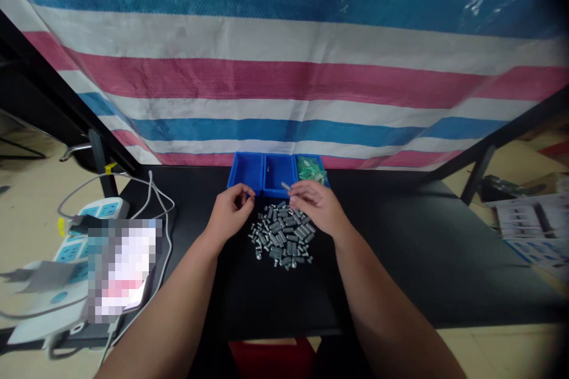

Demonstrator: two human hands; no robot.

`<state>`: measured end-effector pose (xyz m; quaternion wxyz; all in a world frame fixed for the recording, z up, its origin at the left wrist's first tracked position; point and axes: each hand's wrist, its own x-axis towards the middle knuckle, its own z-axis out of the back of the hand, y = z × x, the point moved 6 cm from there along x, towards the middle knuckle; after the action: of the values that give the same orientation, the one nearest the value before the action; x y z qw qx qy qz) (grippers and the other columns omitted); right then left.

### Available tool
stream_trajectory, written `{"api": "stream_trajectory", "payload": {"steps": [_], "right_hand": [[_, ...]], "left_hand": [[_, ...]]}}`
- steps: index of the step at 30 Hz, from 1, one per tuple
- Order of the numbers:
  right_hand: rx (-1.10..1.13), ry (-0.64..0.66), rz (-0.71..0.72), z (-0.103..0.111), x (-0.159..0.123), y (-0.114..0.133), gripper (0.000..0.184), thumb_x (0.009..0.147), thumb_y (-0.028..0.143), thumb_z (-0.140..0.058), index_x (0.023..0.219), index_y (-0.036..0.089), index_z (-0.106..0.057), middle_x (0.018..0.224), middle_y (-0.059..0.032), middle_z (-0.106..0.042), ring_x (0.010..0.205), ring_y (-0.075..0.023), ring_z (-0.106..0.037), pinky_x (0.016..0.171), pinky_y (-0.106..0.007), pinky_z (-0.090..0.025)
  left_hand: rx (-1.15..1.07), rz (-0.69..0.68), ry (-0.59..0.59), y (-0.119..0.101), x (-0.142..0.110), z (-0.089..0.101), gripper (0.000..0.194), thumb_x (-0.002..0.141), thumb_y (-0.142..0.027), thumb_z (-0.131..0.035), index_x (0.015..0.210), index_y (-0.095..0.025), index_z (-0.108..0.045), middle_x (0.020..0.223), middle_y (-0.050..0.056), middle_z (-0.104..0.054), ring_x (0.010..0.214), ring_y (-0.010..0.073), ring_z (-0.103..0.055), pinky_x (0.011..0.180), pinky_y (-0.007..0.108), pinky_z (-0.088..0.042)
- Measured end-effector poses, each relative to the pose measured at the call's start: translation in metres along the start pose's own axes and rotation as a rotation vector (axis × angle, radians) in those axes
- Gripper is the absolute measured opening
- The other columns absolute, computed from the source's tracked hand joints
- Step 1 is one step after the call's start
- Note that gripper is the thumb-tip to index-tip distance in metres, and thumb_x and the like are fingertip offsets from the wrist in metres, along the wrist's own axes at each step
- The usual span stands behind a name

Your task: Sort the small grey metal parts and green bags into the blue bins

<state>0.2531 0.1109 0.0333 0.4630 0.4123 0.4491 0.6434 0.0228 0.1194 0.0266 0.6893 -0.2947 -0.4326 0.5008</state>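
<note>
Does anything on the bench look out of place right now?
The threaded metal bolts lie loose in a heap on the black table, outside the blue compartment bin. A pixelated patch also hides something near the power strip.

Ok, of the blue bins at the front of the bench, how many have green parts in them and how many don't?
Blue plastic bin with green parts: 1
Blue plastic bins without green parts: 2
Total: 3

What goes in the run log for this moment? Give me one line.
left hand: curled | right hand: pinching bolt | bolt pile: before blue bin
</note>
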Motion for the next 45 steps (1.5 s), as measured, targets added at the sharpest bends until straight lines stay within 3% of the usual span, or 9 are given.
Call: {"api": "stream_trajectory", "payload": {"steps": [3, 8, 13, 20, 26, 31, 36, 41, 45], "right_hand": [[-0.026, -0.056, -0.003, 0.007, 0.000, 0.003, 0.044, 0.080, 0.040, -0.077, 0.119, 0.025, -0.061, 0.092, -0.0035, -0.070, 0.063, -0.0136, -0.061, 0.057, -0.028, -0.051], [-0.292, 0.158, 0.035, -0.001, -0.004, 0.006, 0.014, 0.085, 0.032, -0.070, 0.093, 0.020, -0.071, 0.070, 0.0018, -0.059, 0.052, -0.0093, -0.045, 0.050, -0.025, -0.035], [-0.534, 0.375, 0.148, -0.030, -0.009, 0.006, 0.014, 0.079, 0.016, -0.070, 0.090, 0.023, -0.075, 0.086, -0.0011, -0.063, 0.076, -0.0142, -0.058, 0.068, -0.026, -0.043], [-0.783, 0.321, 0.176, -0.048, -0.013, 0.011, 0.013, 0.077, 0.030, -0.078, 0.087, 0.023, -0.072, 0.091, -0.0025, -0.063, 0.094, -0.0219, -0.056, 0.088, -0.037, -0.040], [-0.863, 0.324, 0.160, -0.058, -0.015, 0.009, 0.005, 0.078, 0.021, -0.072, 0.082, 0.023, -0.071, 0.092, -0.0028, -0.063, 0.094, -0.0216, -0.055, 0.087, -0.036, -0.039], [-0.742, 0.306, 0.241, -0.057, -0.015, 0.021, 0.006, 0.082, 0.016, -0.067, 0.084, 0.021, -0.065, 0.090, -0.0025, -0.066, 0.091, -0.0196, -0.057, 0.081, -0.032, -0.041], [-0.466, 0.202, 0.151, -0.034, -0.011, 0.022, 0.003, 0.090, 0.019, -0.059, 0.092, 0.022, -0.060, 0.074, 0.0029, -0.061, 0.062, -0.0116, -0.055, 0.062, -0.025, -0.041], [-0.290, 0.402, -0.001, -0.030, -0.010, -0.003, 0.014, 0.088, 0.031, -0.068, 0.080, 0.020, -0.066, 0.062, 0.0033, -0.059, 0.056, -0.0111, -0.053, 0.053, -0.024, -0.040], [-0.049, 0.104, 0.040, -0.010, 0.000, -0.001, 0.020, 0.087, 0.039, -0.071, 0.097, 0.021, -0.070, 0.080, -0.0023, -0.070, 0.066, -0.0143, -0.064, 0.063, -0.028, -0.051]], "left_hand": [[-0.022, -0.011, 0.009, 0.000, 0.000, -0.001, 0.011, 0.086, -0.028, -0.059, 0.088, -0.019, -0.065, 0.062, -0.004, -0.046, 0.058, 0.0124, -0.045, 0.059, 0.024, -0.036], [-0.030, -0.021, 0.015, -0.001, -0.001, -0.001, 0.009, 0.086, -0.025, -0.059, 0.088, -0.019, -0.065, 0.062, -0.005, -0.046, 0.058, 0.0116, -0.045, 0.059, 0.024, -0.036], [-0.014, -0.020, 0.013, -0.003, 0.000, -0.001, 0.009, 0.086, -0.024, -0.060, 0.089, -0.019, -0.066, 0.062, -0.005, -0.047, 0.058, 0.0116, -0.046, 0.059, 0.024, -0.036], [-0.006, -0.031, 0.028, -0.001, 0.000, -0.002, 0.009, 0.087, -0.024, -0.059, 0.090, -0.018, -0.066, 0.062, -0.005, -0.048, 0.058, 0.0113, -0.046, 0.060, 0.023, -0.037], [-0.020, -0.033, 0.026, 0.001, 0.000, -0.003, 0.008, 0.086, -0.022, -0.060, 0.089, -0.019, -0.066, 0.061, -0.006, -0.047, 0.057, 0.0108, -0.045, 0.059, 0.023, -0.036], [-0.024, -0.036, 0.022, 0.000, 0.000, -0.003, 0.007, 0.086, -0.022, -0.061, 0.089, -0.018, -0.066, 0.061, -0.006, -0.047, 0.057, 0.0108, -0.045, 0.058, 0.023, -0.036], [-0.027, -0.028, 0.015, 0.002, 0.000, -0.002, 0.008, 0.085, -0.022, -0.061, 0.089, -0.018, -0.066, 0.061, -0.005, -0.047, 0.057, 0.0111, -0.046, 0.057, 0.023, -0.035], [-0.037, -0.020, 0.019, 0.002, 0.000, -0.002, 0.007, 0.086, -0.022, -0.061, 0.089, -0.018, -0.066, 0.062, -0.005, -0.047, 0.057, 0.0107, -0.045, 0.058, 0.023, -0.036], [-0.057, -0.022, 0.011, 0.002, 0.000, -0.002, 0.006, 0.086, -0.022, -0.061, 0.088, -0.018, -0.066, 0.061, -0.005, -0.046, 0.058, 0.0106, -0.045, 0.058, 0.023, -0.036]]}}
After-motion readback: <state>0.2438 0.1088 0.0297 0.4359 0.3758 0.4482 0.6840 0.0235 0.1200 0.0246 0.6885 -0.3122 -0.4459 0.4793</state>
